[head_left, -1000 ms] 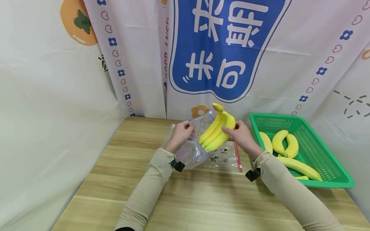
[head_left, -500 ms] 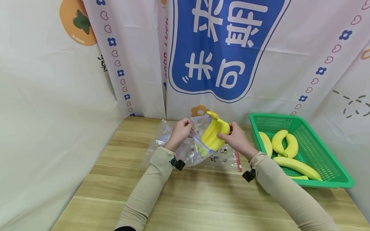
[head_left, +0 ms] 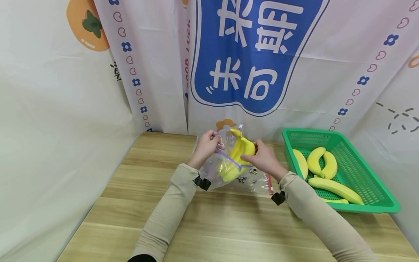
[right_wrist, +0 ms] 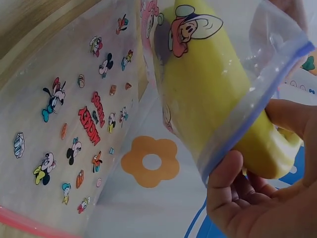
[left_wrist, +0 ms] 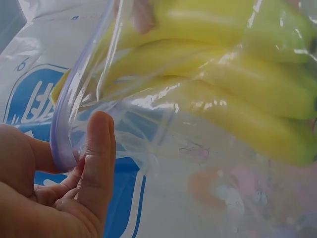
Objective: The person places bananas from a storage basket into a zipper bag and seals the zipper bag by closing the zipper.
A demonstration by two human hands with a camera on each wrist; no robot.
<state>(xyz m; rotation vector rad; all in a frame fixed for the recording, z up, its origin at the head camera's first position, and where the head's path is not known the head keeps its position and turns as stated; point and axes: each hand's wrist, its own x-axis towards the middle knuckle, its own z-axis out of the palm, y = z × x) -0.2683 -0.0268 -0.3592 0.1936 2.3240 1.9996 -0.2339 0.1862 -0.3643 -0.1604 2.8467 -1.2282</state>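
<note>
A bunch of yellow bananas (head_left: 243,148) sits partly inside a clear zip bag (head_left: 209,171), its stem end sticking out of the mouth. My left hand (head_left: 208,145) pinches the bag's purple zip edge (left_wrist: 62,124) between thumb and fingers. With thumb and fingers around the stem end, my right hand (head_left: 263,158) grips the bunch of bananas (right_wrist: 208,94) right at the bag's mouth. Through the plastic the lower banana tips show in the left wrist view.
A second clear bag (head_left: 258,182) with cartoon prints and a red zip lies flat on the wooden table (head_left: 229,229). To the right stands a green basket (head_left: 370,163) with several bananas (head_left: 337,189). A printed cloth (head_left: 163,72) hangs behind.
My right hand has moved down and left, sliding the bunch of bananas deeper into the bag. My left hand keeps its pinch on the bag's edge, nearly in the same place.
</note>
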